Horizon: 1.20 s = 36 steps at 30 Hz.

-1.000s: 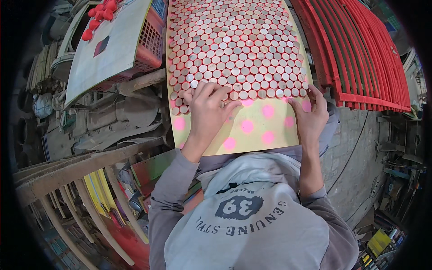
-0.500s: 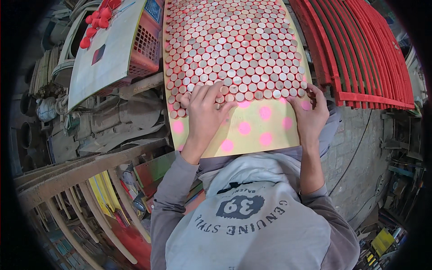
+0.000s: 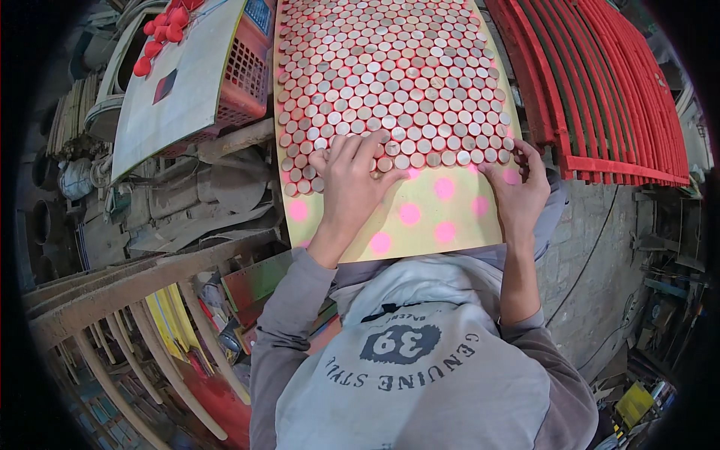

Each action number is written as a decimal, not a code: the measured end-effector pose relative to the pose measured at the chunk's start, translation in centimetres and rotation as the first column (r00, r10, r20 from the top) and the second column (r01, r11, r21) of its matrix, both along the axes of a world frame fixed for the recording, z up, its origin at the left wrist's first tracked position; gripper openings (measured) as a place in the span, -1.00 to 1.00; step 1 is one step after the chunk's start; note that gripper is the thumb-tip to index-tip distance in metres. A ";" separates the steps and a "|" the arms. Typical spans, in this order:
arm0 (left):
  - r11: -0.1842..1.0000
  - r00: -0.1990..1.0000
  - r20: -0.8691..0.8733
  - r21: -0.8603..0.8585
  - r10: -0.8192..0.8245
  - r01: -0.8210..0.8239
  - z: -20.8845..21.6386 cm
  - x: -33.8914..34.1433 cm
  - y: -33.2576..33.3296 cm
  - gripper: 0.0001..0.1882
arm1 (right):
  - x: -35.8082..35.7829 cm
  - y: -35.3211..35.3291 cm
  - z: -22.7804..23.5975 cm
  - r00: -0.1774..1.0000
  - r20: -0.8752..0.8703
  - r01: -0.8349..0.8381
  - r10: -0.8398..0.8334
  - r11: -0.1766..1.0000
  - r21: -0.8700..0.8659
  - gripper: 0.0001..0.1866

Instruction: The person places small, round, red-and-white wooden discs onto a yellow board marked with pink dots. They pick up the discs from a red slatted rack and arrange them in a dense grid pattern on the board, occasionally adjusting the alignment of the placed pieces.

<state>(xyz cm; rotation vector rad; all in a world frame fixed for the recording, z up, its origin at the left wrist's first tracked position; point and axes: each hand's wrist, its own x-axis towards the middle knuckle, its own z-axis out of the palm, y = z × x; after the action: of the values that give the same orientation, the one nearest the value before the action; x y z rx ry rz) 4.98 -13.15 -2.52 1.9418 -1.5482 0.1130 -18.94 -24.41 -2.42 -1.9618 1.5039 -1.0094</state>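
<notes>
Many small round pale discs (image 3: 420,105) with red showing around them lie in close rows on a cream-yellow board (image 3: 337,251) in front of me. Pink round spots (image 3: 409,214) mark the board's near strip. My left hand (image 3: 349,180) rests over the left part of the nearest rows, fingers bent onto the discs and thumb stretched to the right. At the right end of the nearest row is my right hand (image 3: 523,191), its index finger and thumb apart around the end discs. Some discs under my left hand are hidden.
Red slatted panels (image 3: 622,169) stand close on the right. At left are a pink basket (image 3: 244,79), a pale sheet (image 3: 187,82) over it and red rounded pieces (image 3: 159,34). A wooden slatted frame (image 3: 150,285) stands near my left arm.
My left hand has slid slightly to the right along the discs. My right hand stays at the row's right end, almost unmoved.
</notes>
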 end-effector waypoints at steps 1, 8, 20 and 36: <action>1.000 1.000 0.003 -0.008 -0.001 0.001 -0.1 0.0 -0.1 -0.26 | 0.0 0.0 -0.1 1.000 0.003 0.000 0.000 1.000 -0.009 -0.31; 1.000 1.000 -0.006 0.003 -0.008 0.008 -0.6 -0.1 0.0 -0.24 | 0.1 0.0 -0.3 1.000 -0.021 0.001 -0.001 0.999 -0.041 -0.27; 1.000 1.000 -0.020 0.002 -0.008 0.008 -0.3 -0.6 -0.5 -0.22 | 0.0 0.1 -0.5 0.999 -0.015 -0.033 0.032 0.998 -0.058 -0.22; 0.999 0.998 -0.062 0.039 -0.012 0.014 -0.2 -1.0 -0.4 -0.19 | 3.7 2.3 0.8 0.957 -0.255 -0.190 0.140 0.965 -0.181 -0.01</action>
<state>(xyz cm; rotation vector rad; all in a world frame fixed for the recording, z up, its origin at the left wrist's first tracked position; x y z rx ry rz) 3.97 -13.53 -2.77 1.9465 -1.5334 0.0175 -15.23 -22.09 -1.66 -2.3858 1.3709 -0.9103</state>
